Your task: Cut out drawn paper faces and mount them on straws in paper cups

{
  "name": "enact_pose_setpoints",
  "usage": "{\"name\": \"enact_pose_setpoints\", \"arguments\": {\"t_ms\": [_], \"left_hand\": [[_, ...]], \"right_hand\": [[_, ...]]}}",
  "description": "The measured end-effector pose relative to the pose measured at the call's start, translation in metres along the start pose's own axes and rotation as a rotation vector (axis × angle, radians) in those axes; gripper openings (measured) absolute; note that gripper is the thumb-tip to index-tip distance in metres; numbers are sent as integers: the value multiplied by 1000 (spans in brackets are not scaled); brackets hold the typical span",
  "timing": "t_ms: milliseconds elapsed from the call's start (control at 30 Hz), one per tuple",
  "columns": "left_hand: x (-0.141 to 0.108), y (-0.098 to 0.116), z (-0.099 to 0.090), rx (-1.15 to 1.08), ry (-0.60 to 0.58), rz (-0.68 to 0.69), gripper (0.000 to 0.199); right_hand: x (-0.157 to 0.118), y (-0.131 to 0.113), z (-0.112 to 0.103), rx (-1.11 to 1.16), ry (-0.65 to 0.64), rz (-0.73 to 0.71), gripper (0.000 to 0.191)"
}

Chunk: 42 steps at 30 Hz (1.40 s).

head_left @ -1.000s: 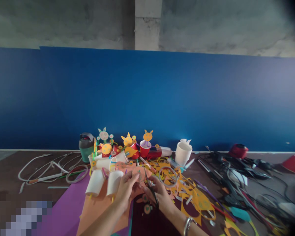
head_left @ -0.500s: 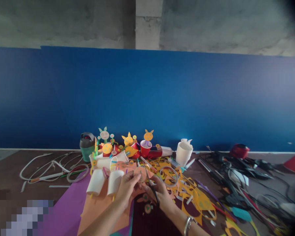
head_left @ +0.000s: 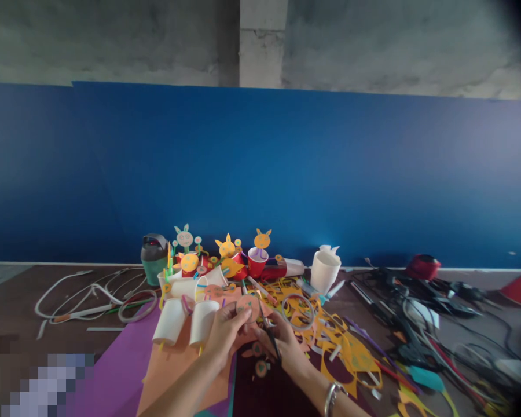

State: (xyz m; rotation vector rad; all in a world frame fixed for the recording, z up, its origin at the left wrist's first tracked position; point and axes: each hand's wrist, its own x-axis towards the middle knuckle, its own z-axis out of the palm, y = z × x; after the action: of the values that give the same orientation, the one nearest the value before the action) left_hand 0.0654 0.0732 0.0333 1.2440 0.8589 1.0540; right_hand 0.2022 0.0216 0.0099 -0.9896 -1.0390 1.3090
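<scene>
Between the fingers of my left hand is a piece of orange paper with a drawing on it. My right hand is closed around a pair of scissors, whose blades lie against the paper's right edge. Small orange cutouts with green marks rest on the dark surface below my hands. Left of my left hand, two white paper cups stand upside down on an orange sheet. The scissor handles are partly hidden by my right fingers.
Red cups with paper animal heads stand at the back. Yellow paper scraps and a tape roll lie right of my hands. Further right are glue guns and tangled cables. A white cup and a green container stand near the blue wall.
The orange paper has turned slightly in my left fingers, beside the scissor blades. Both hands stay in nearly the same place.
</scene>
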Motion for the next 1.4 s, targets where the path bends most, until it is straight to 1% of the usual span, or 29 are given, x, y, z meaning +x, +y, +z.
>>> {"name": "enact_pose_setpoints", "arguments": {"t_ms": [167,333,467,667,933,1033,1133,1267,1400], "left_hand": [[1,0,-1,-10,35,-32,22],[0,1,0,-29,66,-31,24],[-2,2,2,-58,34,-42,24],[-1,5,2,-33,13,-56,25],[-1,3,1,-45,21,-48,26],[0,1,-1,3,9,-29,28],[1,0,-3,34,5,-46,27],[3,3,-5,46,-4,-59,25],[3,6,-5,28,-13,-54,27]], "right_hand": [[3,7,-4,-29,-5,-20,53],[3,6,-4,-31,-6,-27,52],[3,5,-3,-40,-15,-35,53],[1,2,-1,-31,42,-14,63],[1,3,-3,3,-5,-13,56],[1,4,-4,-16,10,-4,60],[1,5,-4,-14,25,0,63],[1,3,-3,-1,-34,-14,53],[2,2,-3,-45,-36,-42,45]]}}
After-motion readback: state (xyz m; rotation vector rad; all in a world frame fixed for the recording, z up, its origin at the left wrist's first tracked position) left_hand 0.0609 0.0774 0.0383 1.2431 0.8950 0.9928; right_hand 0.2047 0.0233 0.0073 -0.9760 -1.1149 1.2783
